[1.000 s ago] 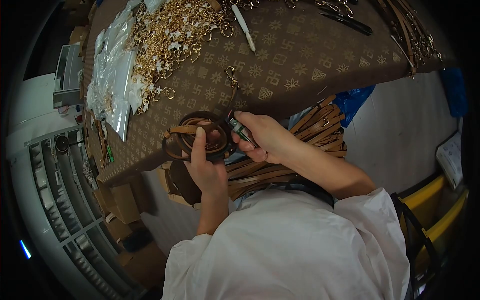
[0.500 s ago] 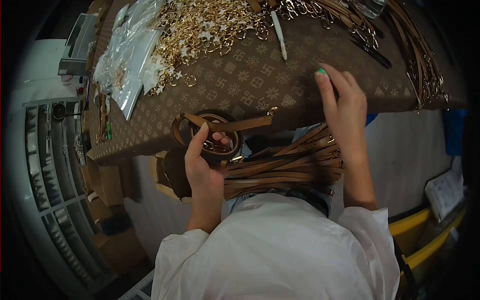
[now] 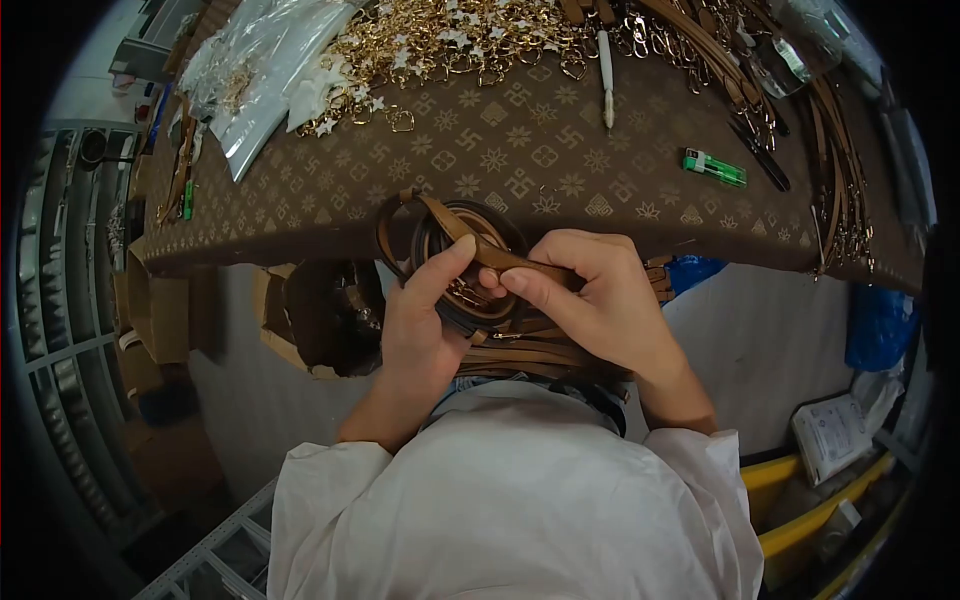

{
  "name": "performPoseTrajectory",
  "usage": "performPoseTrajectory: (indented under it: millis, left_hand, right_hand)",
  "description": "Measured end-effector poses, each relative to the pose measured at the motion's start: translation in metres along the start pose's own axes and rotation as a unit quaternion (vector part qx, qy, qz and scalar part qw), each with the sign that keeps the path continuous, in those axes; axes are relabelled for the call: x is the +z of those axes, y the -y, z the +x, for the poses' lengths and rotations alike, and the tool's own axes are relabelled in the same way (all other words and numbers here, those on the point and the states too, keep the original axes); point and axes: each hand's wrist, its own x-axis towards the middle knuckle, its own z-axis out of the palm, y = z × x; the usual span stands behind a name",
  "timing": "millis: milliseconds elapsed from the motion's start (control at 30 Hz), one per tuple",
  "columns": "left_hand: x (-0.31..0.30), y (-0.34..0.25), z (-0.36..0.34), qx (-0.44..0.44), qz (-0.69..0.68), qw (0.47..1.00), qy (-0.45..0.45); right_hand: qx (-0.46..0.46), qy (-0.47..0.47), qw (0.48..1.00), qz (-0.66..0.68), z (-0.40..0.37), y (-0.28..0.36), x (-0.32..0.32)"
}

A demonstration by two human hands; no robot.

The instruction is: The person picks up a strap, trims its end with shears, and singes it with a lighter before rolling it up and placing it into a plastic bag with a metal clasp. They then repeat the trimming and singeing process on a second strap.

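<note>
A coiled brown leather strap point(image 3: 508, 228) with dark edges and gold-coloured hardware is held at the table's near edge. My left hand point(image 3: 425, 315) is closed around the coil, its thumb pressed on the upper band. In my right hand point(image 3: 605, 295), the strap's free end is pinched between thumb and fingers, and its tip is hidden. Beneath both hands, a bundle of brown leather straps point(image 3: 535, 360) lies across my lap. A green lighter point(image 3: 715, 167) rests on the brown patterned tablecloth point(image 3: 480, 135), beyond my right hand.
Gold-coloured clasps and rings point(image 3: 450, 45) are heaped at the back beside clear plastic bags point(image 3: 255, 90). A white pen-like tool point(image 3: 606, 80) and dark tweezers-like tool point(image 3: 760, 155) lie on the cloth. More straps point(image 3: 840, 170) hang at the right edge. Yellow bins point(image 3: 820, 510) stand at lower right.
My right hand has come away from the lighter on the table and moved down-left to pinch the strap's end. The left hand still holds the coil. The camera view has shifted.
</note>
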Motion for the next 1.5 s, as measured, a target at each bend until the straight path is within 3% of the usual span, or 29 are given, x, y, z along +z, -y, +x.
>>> performPoseTrajectory:
  millis: [67,100,167,500,600,633,667,700,767,933,1000,1033,1067,1100,1300,1500]
  left_hand:
    - [-0.005,-0.002,0.001,-0.005,-0.004,1.0,0.018]
    - [-0.008,-0.003,0.001,-0.013,-0.001,0.999,0.039]
    - [-0.013,-0.005,0.004,-0.029,-0.017,0.999,0.041]
    - [-0.015,-0.004,0.004,-0.048,-0.035,0.995,0.075]
    - [-0.011,-0.004,0.001,-0.027,-0.025,0.997,0.062]
    - [-0.01,-0.004,0.0,-0.027,-0.027,0.997,0.062]
    - [-0.009,-0.004,0.0,-0.007,-0.018,0.998,0.06]
    - [-0.008,-0.004,0.0,0.013,-0.009,0.998,0.058]
    - [-0.011,-0.002,0.0,0.037,0.005,0.997,0.061]
    - [-0.006,0.0,0.002,0.119,0.081,0.988,0.051]
    - [-0.008,-0.001,0.006,0.117,0.089,0.984,0.101]
    - [-0.009,0.0,0.006,0.116,0.089,0.984,0.101]
    - [-0.01,0.001,0.004,0.117,0.105,0.984,0.087]
    - [-0.011,0.002,0.002,0.118,0.121,0.983,0.073]
    - [-0.003,0.002,0.0,0.141,0.139,0.98,0.028]
    - [-0.007,0.002,-0.001,0.117,0.11,0.986,0.041]
  right_hand:
    - [0.158,0.06,0.971,0.168,-0.001,0.004,-0.003]
    - [0.162,0.065,0.971,0.164,-0.003,0.004,-0.004]
    - [0.201,0.079,0.918,0.333,-0.006,0.006,-0.007]
    - [0.197,0.055,0.886,0.417,-0.02,0.011,-0.01]
    - [0.22,0.029,0.901,0.374,-0.018,0.018,-0.003]
    - [0.116,-0.043,0.976,0.181,-0.016,0.019,0.004]
    - [0.003,-0.112,0.993,-0.022,-0.014,0.018,0.009]
    - [0.003,-0.112,0.993,-0.023,-0.015,0.012,0.012]
    - [-0.206,-0.13,0.935,-0.259,-0.016,-0.002,0.017]
    - [-0.182,-0.117,0.944,-0.251,-0.019,-0.001,0.021]
    - [-0.032,0.004,0.999,-0.019,-0.025,0.004,0.015]
    - [-0.032,0.004,0.999,-0.019,-0.027,0.002,0.013]
    - [0.082,0.039,0.983,0.159,-0.028,0.001,0.012]
    - [0.191,0.072,0.922,0.33,-0.029,0.0,0.011]
    - [0.235,0.068,0.837,0.489,-0.031,0.001,0.011]
    - [0.238,0.111,0.834,0.485,-0.032,-0.002,0.006]
